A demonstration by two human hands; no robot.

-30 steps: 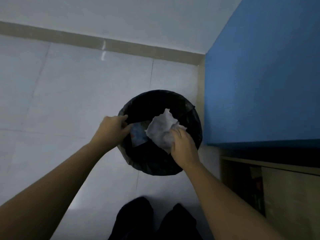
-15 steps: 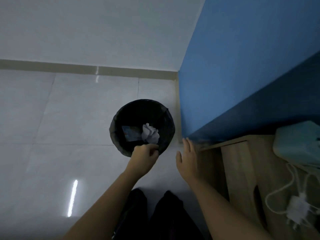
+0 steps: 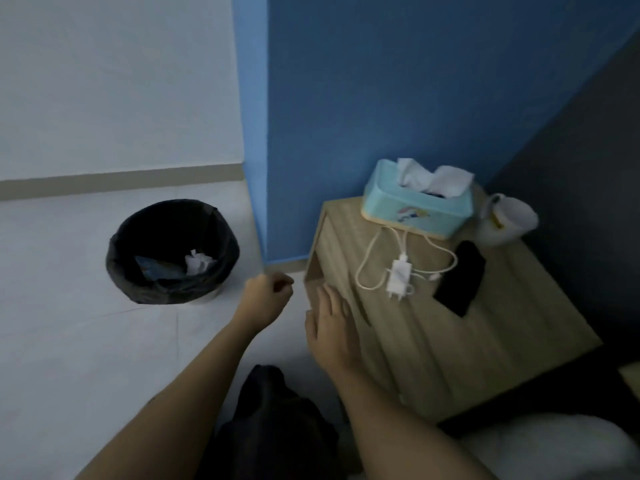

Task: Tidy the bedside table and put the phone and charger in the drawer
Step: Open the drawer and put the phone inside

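With the crumpled tissue [image 3: 198, 264] now lying in the bin [image 3: 172, 251] at nine o'clock, the trash step looks done. The right hand [image 3: 330, 327], fingers spread flat and empty, is resting on the tabletop [image 3: 433, 341] edge; the left hand [image 3: 267, 296] is curling loosely around nothing. The black phone [image 3: 460, 278] and white charger [image 3: 400, 274], cable looped, are lying at two o'clock, awaiting the drawer.

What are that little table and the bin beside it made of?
The table looks like pale wood or a wood-look laminate, matt, with straight grain lines along its top. The bin itself is hidden under a black liner, probably thin plastic film: it is crinkled at the rim and slightly shiny.
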